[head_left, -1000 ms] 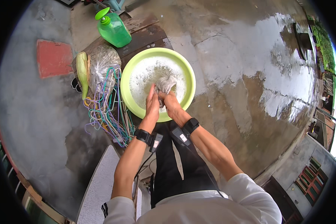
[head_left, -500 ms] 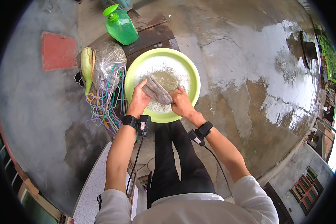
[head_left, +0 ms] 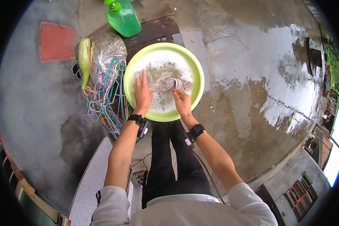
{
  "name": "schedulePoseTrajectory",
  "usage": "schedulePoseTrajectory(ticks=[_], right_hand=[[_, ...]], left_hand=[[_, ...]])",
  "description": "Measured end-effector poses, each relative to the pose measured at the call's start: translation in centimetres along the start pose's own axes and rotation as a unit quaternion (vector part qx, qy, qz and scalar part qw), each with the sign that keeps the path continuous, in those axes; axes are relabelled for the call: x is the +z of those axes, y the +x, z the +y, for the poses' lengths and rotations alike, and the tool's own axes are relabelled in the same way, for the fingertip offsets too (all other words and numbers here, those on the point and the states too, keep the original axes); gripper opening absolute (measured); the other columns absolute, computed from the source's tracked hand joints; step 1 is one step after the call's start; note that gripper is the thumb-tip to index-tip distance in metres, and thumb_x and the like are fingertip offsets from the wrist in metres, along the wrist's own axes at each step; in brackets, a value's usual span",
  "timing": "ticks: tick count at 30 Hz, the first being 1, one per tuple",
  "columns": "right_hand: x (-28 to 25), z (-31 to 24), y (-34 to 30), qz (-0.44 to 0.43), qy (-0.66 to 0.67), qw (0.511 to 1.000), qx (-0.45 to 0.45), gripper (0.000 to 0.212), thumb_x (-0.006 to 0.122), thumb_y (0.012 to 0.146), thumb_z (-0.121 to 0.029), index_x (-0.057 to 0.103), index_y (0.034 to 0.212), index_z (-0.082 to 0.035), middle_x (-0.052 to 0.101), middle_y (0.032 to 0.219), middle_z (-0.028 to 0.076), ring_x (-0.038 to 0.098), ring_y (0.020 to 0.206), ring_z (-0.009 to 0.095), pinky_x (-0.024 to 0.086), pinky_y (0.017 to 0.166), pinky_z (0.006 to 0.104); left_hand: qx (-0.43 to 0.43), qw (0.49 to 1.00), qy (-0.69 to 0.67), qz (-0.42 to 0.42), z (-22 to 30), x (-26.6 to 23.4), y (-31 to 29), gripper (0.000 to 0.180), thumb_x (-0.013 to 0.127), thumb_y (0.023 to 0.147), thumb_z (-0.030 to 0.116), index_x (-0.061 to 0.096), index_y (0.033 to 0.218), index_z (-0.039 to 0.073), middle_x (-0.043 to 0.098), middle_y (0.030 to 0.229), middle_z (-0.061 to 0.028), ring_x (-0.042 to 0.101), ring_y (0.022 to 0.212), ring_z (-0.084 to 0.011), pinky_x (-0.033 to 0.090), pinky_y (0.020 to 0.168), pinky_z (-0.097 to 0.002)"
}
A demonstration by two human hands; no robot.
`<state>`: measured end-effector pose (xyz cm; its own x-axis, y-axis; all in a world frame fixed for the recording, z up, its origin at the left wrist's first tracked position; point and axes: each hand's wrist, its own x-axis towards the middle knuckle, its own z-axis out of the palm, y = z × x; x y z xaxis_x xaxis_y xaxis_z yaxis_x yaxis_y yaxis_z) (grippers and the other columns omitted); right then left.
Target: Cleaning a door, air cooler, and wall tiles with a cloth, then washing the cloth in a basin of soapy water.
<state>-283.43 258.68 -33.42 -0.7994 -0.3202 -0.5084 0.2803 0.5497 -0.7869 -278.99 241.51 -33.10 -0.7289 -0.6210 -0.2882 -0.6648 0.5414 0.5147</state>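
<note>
A light green basin [head_left: 197, 64] of cloudy, foamy water stands in front of me. In the water lies a wet grey cloth [head_left: 169, 83], partly under the surface, its exact kind unclear. Over the basin's left side is my left hand [head_left: 142, 94], open, fingers stretched and apart, holding nothing. My right hand [head_left: 182, 102] is at the basin's right side, its fingers closed at the near edge of the cloth. Both wrists wear black bands with small boxes and cables.
Beyond the basin a green pump bottle [head_left: 124, 19] stands on dark wooden boards [head_left: 154, 32]. To the left are a clear plastic bag [head_left: 109, 51], a pale green husked ear [head_left: 85, 62] and a tangle of coloured hangers [head_left: 105, 101]. Wet concrete [head_left: 233, 75] stretches to the right.
The grey cloth has gone from between both hands down into the water. My left hand has let go and its fingers have spread.
</note>
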Motion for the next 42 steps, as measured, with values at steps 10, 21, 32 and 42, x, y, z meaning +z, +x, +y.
schedulePoseTrajectory(ticks=[10, 21, 32, 42], right_hand=[[2.0, -4.2, 1.6, -0.066, 0.449, 0.796, 0.399, 0.083, 0.048, 0.083, -0.058, 0.023, 0.135, 0.002, 0.038, 0.131, 0.017, 0.042, 0.117, 0.031, 0.043, 0.087, 0.0485], [5.5, -8.2, 0.3, -0.077, 0.579, 0.774, 0.246, 0.030, 0.036, 0.094, -0.019, 0.047, 0.114, -0.001, 0.057, 0.105, 0.010, 0.056, 0.097, 0.020, 0.047, 0.083, 0.0332], [4.2, -9.6, -1.1, -0.058, 0.525, 0.813, 0.244, 0.032, 0.036, 0.088, -0.008, 0.046, 0.117, 0.001, 0.055, 0.112, 0.012, 0.053, 0.101, 0.021, 0.043, 0.088, 0.0324], [3.0, -8.9, 0.6, -0.022, 0.546, 0.809, 0.216, 0.030, 0.042, 0.093, -0.010, 0.044, 0.122, 0.000, 0.052, 0.117, 0.012, 0.049, 0.107, 0.021, 0.038, 0.096, 0.0358]], left_hand=[[0.010, 0.921, -0.357, -0.157, 1.2, -1.2, 0.2, 0.030, 0.052, 0.067, 0.001, 0.054, 0.097, -0.002, 0.058, 0.086, -0.0134, 0.058, 0.080, -0.0300, 0.046, 0.075, -0.0346], [-0.020, 0.954, -0.294, 0.062, 3.3, -1.5, 1.5, 0.014, 0.052, 0.078, 0.009, 0.055, 0.089, 0.001, 0.049, 0.097, -0.0169, 0.047, 0.088, -0.0293, 0.038, 0.084, -0.0424], [-0.046, 0.934, -0.354, -0.020, 3.8, -0.3, 1.4, 0.038, 0.039, 0.082, 0.005, 0.048, 0.118, -0.001, 0.053, 0.110, -0.0239, 0.045, 0.109, -0.0362, 0.029, 0.098, -0.0418], [-0.007, 0.922, -0.384, 0.052, 2.1, -1.1, 0.5, 0.043, 0.045, 0.075, -0.009, 0.049, 0.116, 0.003, 0.056, 0.100, -0.0127, 0.055, 0.096, -0.0225, 0.045, 0.084, -0.0312]])
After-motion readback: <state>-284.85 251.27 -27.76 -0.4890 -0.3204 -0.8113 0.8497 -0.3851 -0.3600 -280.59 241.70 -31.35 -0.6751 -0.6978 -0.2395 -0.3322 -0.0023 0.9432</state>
